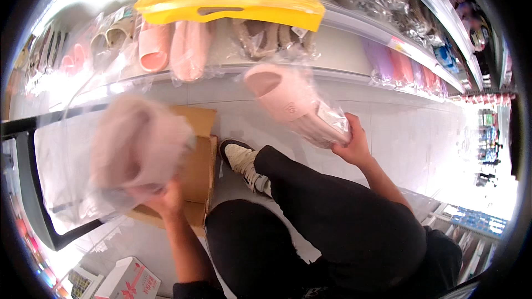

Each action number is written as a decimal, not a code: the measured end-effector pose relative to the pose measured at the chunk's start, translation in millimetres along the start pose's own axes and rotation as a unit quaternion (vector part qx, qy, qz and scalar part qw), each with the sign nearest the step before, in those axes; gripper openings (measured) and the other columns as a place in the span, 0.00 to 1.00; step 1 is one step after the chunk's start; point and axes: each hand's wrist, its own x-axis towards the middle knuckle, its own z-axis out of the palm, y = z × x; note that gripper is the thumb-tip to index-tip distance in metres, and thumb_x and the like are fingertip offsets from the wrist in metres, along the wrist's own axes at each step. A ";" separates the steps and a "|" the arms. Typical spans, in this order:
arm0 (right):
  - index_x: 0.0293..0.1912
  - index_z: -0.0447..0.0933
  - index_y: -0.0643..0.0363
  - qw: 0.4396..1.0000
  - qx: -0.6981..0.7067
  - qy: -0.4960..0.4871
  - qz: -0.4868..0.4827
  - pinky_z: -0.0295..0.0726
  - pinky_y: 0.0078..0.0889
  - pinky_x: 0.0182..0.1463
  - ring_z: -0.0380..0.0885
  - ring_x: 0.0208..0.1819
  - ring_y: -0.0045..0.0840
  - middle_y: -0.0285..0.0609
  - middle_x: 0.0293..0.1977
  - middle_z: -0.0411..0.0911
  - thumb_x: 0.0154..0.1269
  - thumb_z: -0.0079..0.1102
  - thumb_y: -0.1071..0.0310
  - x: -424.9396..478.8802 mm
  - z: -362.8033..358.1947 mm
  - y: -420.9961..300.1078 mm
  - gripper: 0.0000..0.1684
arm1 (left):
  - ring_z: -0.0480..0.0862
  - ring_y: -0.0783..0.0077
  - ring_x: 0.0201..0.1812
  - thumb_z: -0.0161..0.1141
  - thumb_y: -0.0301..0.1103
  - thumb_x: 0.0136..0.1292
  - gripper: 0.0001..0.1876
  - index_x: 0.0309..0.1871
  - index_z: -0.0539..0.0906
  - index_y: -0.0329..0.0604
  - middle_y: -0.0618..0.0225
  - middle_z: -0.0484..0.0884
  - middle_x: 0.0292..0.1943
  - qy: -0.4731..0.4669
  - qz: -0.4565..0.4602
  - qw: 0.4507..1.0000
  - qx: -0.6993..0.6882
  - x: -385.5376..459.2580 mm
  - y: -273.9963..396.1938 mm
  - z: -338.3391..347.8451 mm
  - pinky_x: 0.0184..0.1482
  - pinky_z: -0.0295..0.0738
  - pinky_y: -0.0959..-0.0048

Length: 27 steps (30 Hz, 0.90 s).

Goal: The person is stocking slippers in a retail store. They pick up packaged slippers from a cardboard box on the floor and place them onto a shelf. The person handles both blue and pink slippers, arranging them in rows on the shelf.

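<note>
My right hand [356, 143] grips the heel end of a pink slide sandal pair [286, 95] wrapped in clear plastic. Its toe end points up and left, towards the lower shelf's front edge [345, 75]. On the left, my left hand [164, 199] holds another plastic-wrapped pair of slippers [139, 145], greyish pink and blurred. That pair hides part of an open cardboard box [199, 166] standing on the floor by my knee. Other pink slippers [189, 52] in plastic lie on the lower shelf, and brown slippers [257, 39] lie further right.
A yellow display tray [232, 12] juts out overhead with fuzzy slippers in it. At left stands a black frame [31, 191]. A printed white carton [131, 280] lies on the tiled floor [395, 133] at lower left. Wrapped slippers fill the shelves at right.
</note>
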 end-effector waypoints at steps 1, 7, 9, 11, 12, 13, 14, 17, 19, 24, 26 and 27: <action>0.63 0.65 0.60 0.999 0.027 0.031 0.014 0.78 0.39 0.60 0.81 0.55 0.39 0.53 0.51 0.80 0.46 0.73 0.64 -12.0 -3.7 6.6 0.44 | 0.78 0.56 0.59 0.74 0.30 0.52 0.40 0.68 0.67 0.31 0.50 0.75 0.61 -0.052 0.033 0.998 0.014 0.0 8.9 20.0 0.62 0.73 0.59; 0.63 0.63 0.66 0.976 0.103 0.125 0.143 0.73 0.38 0.63 0.76 0.58 0.32 0.51 0.53 0.77 0.48 0.72 0.66 -75.2 -34.0 30.4 0.44 | 0.81 0.45 0.47 0.71 0.34 0.33 0.44 0.63 0.78 0.35 0.46 0.80 0.49 -0.356 0.106 0.923 0.098 16.8 72.5 108.4 0.51 0.77 0.58; 0.63 0.63 0.66 0.965 0.139 0.129 0.179 0.73 0.38 0.64 0.75 0.57 0.32 0.50 0.53 0.76 0.49 0.72 0.65 -80.7 -49.2 39.6 0.43 | 0.83 0.51 0.47 0.70 0.34 0.37 0.43 0.65 0.76 0.33 0.49 0.82 0.50 -0.354 0.123 0.924 0.079 19.4 90.2 112.1 0.52 0.77 0.61; 0.62 0.63 0.67 0.966 0.145 0.138 0.166 0.78 0.38 0.57 0.77 0.54 0.31 0.50 0.53 0.76 0.50 0.72 0.63 -62.5 -60.7 51.8 0.42 | 0.83 0.58 0.48 0.69 0.34 0.41 0.41 0.65 0.76 0.31 0.52 0.82 0.51 -0.337 0.048 0.940 0.028 19.6 104.2 109.7 0.52 0.77 0.64; 0.62 0.63 0.67 0.962 0.151 0.146 0.172 0.79 0.37 0.54 0.78 0.52 0.31 0.51 0.52 0.76 0.51 0.72 0.63 -46.6 -63.0 57.5 0.42 | 0.83 0.62 0.49 0.68 0.34 0.43 0.40 0.65 0.76 0.30 0.54 0.82 0.52 -0.313 -0.029 0.949 -0.018 17.9 111.6 103.8 0.53 0.77 0.65; 0.62 0.63 0.67 0.957 0.159 0.149 0.193 0.81 0.37 0.52 0.79 0.51 0.32 0.51 0.52 0.76 0.52 0.72 0.62 -31.3 -63.4 61.0 0.42 | 0.83 0.65 0.50 0.67 0.34 0.45 0.38 0.64 0.75 0.29 0.56 0.83 0.53 -0.284 -0.100 0.951 -0.068 17.5 117.6 98.1 0.53 0.77 0.67; 0.62 0.63 0.68 0.939 0.221 0.158 0.209 0.81 0.37 0.49 0.79 0.49 0.32 0.52 0.51 0.77 0.52 0.72 0.62 -18.9 -61.1 62.2 0.42 | 0.83 0.67 0.50 0.67 0.34 0.46 0.37 0.64 0.75 0.28 0.57 0.83 0.53 -0.299 -0.130 0.943 -0.073 19.7 122.3 92.4 0.54 0.77 0.69; 0.61 0.63 0.69 0.876 0.353 0.175 0.277 0.82 0.36 0.43 0.81 0.44 0.33 0.53 0.48 0.78 0.53 0.72 0.62 19.9 -49.6 62.0 0.41 | 0.82 0.70 0.52 0.68 0.35 0.50 0.35 0.62 0.76 0.26 0.59 0.83 0.53 -0.378 -0.186 0.903 -0.083 23.1 130.4 85.9 0.56 0.75 0.70; 0.61 0.64 0.70 0.852 0.370 0.204 0.309 0.82 0.36 0.41 0.82 0.40 0.33 0.52 0.44 0.78 0.52 0.72 0.62 35.9 -43.1 59.6 0.41 | 0.82 0.69 0.54 0.70 0.38 0.53 0.34 0.63 0.76 0.28 0.60 0.84 0.53 -0.491 -0.200 0.845 -0.071 22.1 130.0 93.4 0.58 0.75 0.69; 0.58 0.65 0.69 0.882 0.361 0.166 0.254 0.82 0.34 0.41 0.81 0.41 0.31 0.49 0.43 0.77 0.50 0.74 0.59 72.9 -52.3 68.9 0.41 | 0.82 0.67 0.55 0.64 0.29 0.51 0.33 0.65 0.76 0.33 0.56 0.85 0.53 -0.509 -0.238 0.827 -0.028 -30.2 101.2 156.5 0.60 0.74 0.67; 0.58 0.65 0.69 0.894 0.346 0.161 0.232 0.82 0.34 0.42 0.81 0.42 0.31 0.49 0.44 0.77 0.50 0.75 0.59 104.6 -56.7 77.1 0.41 | 0.82 0.67 0.56 0.64 0.28 0.52 0.34 0.67 0.74 0.34 0.56 0.85 0.54 -0.541 -0.261 0.799 -0.027 -43.0 80.9 182.3 0.60 0.74 0.67; 0.58 0.65 0.69 0.898 0.350 0.158 0.216 0.82 0.34 0.42 0.81 0.42 0.31 0.50 0.44 0.77 0.50 0.75 0.60 124.0 -59.5 81.2 0.42 | 0.82 0.67 0.56 0.64 0.28 0.52 0.35 0.67 0.74 0.35 0.56 0.84 0.54 -0.560 -0.275 0.782 -0.021 -50.0 70.5 192.6 0.60 0.74 0.67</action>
